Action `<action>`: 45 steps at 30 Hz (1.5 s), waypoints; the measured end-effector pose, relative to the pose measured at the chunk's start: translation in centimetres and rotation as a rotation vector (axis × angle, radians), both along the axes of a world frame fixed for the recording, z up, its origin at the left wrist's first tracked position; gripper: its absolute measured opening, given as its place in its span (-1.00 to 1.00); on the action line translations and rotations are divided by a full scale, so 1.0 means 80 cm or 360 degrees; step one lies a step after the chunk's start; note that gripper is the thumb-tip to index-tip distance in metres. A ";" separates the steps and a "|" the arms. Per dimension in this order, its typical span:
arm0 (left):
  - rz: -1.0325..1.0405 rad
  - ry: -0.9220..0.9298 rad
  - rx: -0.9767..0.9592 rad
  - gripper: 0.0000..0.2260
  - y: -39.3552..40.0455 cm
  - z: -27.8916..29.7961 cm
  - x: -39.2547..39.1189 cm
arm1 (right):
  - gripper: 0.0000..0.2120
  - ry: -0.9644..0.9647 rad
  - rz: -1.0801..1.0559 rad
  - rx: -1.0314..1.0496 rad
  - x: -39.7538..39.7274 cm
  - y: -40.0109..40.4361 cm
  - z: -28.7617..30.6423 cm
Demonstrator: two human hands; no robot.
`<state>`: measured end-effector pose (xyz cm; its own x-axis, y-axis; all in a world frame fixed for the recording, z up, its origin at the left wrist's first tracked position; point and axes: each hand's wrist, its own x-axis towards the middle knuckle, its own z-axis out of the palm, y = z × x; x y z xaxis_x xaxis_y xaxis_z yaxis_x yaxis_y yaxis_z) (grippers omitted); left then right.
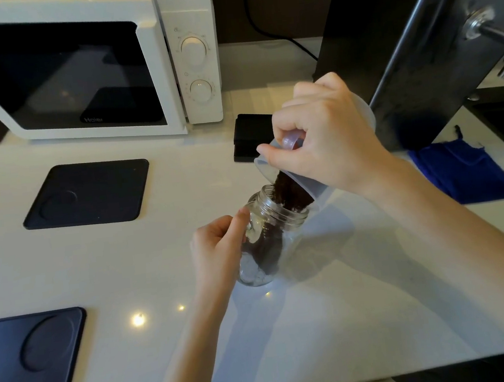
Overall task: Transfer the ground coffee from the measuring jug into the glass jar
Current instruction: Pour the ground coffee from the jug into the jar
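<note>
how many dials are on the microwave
2, both on the control panel at the right of the white microwave: the upper dial sits directly above the lower dial. Neither is hidden.

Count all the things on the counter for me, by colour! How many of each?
White: 1, the microwave
Black: 3, two mats and a small box
Blue: 1, the cloth
See-through: 2, the glass jar and the measuring jug, which is held above the counter
Total: 7
</note>
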<state>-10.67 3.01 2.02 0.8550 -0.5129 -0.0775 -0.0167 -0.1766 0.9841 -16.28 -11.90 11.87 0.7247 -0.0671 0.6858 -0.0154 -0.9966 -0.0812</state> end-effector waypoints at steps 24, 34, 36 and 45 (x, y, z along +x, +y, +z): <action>-0.0006 0.0019 -0.0029 -0.50 0.000 -0.001 0.001 | -0.71 0.0009 0.0008 -0.0021 0.001 0.004 0.002; 0.0008 0.0022 -0.0037 -0.47 0.001 -0.002 0.002 | -0.70 0.0030 0.0056 0.0104 0.000 0.004 0.005; 0.0005 0.0019 -0.0041 -0.47 0.001 -0.003 0.001 | -0.69 0.0029 0.0054 0.0068 0.000 0.005 0.005; 0.0024 0.0015 -0.0058 -0.47 0.001 -0.003 0.001 | -0.69 -0.0001 0.0112 0.0005 0.003 0.010 0.001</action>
